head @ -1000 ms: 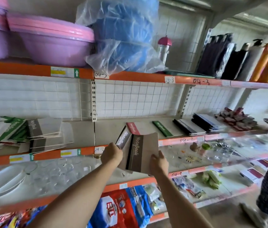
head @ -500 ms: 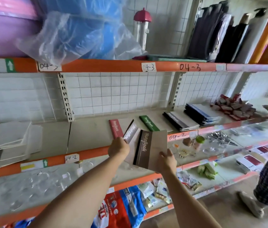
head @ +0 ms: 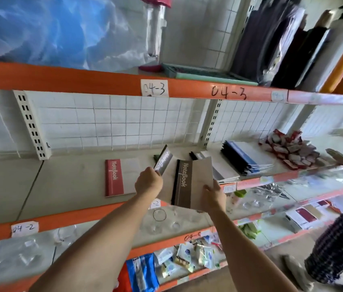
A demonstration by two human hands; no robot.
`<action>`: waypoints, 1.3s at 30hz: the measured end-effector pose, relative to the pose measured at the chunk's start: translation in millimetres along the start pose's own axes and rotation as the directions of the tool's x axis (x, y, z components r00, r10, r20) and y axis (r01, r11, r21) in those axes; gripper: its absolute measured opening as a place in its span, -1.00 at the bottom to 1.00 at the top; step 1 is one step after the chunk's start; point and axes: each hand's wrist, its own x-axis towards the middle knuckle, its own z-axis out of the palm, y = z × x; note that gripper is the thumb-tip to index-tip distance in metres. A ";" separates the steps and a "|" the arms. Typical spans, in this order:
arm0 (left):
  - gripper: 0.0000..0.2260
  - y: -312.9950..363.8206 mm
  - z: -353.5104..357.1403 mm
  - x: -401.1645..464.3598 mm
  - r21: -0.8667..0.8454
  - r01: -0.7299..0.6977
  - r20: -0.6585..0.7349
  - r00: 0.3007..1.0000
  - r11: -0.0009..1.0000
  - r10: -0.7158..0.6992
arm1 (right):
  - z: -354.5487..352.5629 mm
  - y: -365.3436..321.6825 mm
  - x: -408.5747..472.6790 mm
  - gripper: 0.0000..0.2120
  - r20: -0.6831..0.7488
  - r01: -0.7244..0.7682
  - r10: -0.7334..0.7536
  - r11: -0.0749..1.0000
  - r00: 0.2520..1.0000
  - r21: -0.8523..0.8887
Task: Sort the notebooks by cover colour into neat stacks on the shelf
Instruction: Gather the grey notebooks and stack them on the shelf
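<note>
**Two notebooks in hand above the shelf**

We find the left hand [head: 148, 182] gripping a grey-spined notebook [head: 163, 161], tilted. The right hand [head: 213, 193] holds a brown-spined notebook [head: 191, 182] by its lower edge, just beside the first. A red-spined notebook [head: 114, 178] lies flat on the shelf [head: 71, 182] left of the left hand. A blue stack [head: 248, 157] and a grey stack [head: 223, 174] lie beyond the right hand.

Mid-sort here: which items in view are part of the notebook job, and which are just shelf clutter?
Job:
- brown notebook in right hand
- grey notebook in left hand
- red notebook lying on the shelf
- blue stack
- black stack

Clutter:
- red-and-white packets
- clear bottle
- plastic-wrapped blue items
</note>
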 end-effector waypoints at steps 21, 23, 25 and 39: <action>-0.80 88.0 66.0 37.5 0.030 0.206 -0.226 0.954 0.978 -0.194 | -63.2 19.3 191.1 -0.72 0.176 0.159 -0.122 0.964 0.977 -0.213; -0.82 98.0 71.7 38.2 0.034 0.213 -0.254 0.947 0.976 -0.198 | -68.4 21.1 208.3 -0.67 0.213 0.187 -0.137 0.953 0.967 -0.237; -0.84 107.6 78.7 36.9 0.041 0.223 -0.280 0.938 0.974 -0.203 | -70.6 23.1 220.6 -0.68 0.246 0.221 -0.156 0.940 0.957 -0.261; -0.78 157.9 110.7 36.4 0.036 0.296 -0.344 0.901 0.955 -0.266 | -64.9 31.8 263.1 -0.57 0.557 0.570 -0.257 0.642 0.790 -0.513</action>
